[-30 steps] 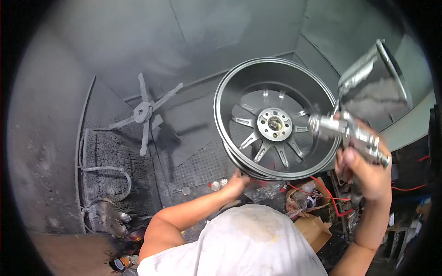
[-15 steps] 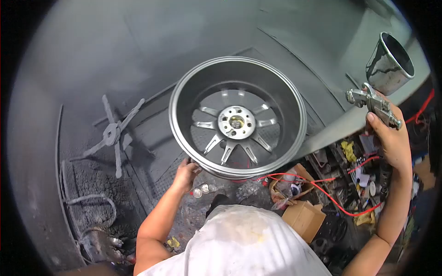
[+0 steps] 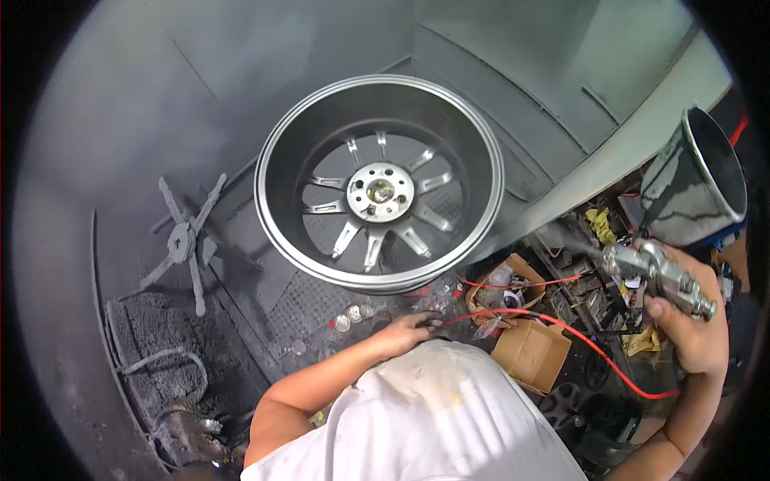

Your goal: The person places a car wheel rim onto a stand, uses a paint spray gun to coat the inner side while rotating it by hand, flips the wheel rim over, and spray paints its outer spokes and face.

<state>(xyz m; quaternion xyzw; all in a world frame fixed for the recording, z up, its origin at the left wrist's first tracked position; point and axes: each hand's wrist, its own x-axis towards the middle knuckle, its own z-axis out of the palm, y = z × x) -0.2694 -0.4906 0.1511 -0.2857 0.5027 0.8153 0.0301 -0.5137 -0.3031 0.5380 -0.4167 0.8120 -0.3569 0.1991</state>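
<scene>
A multi-spoke wheel rim (image 3: 380, 192) faces the camera at the middle of the view, its silver hub inside a dark grey barrel. My right hand (image 3: 690, 313) is wrapped round a metal spray gun (image 3: 662, 276) at the right. On the gun sits a paint-stained metal cup (image 3: 691, 184), and a faint mist shows left of the nozzle. Below the rim, near the white shirt, is my left hand (image 3: 407, 333), apart from the rim. Its fingers are bent and dark-tipped; whether they hold anything is hard to see.
A grey star-shaped stand (image 3: 183, 242) is at the left, above a crusted dark pad (image 3: 164, 345). A red hose (image 3: 589, 346) curves at the lower right, past an open cardboard box (image 3: 531, 353) and a box of rubbish (image 3: 507, 289). Grey booth walls (image 3: 321, 40) stand behind.
My left hand has left the rim's lower edge and moved in towards the shirt. My right hand and the spray gun have moved from over the rim to its right, and mist now shows at the nozzle.
</scene>
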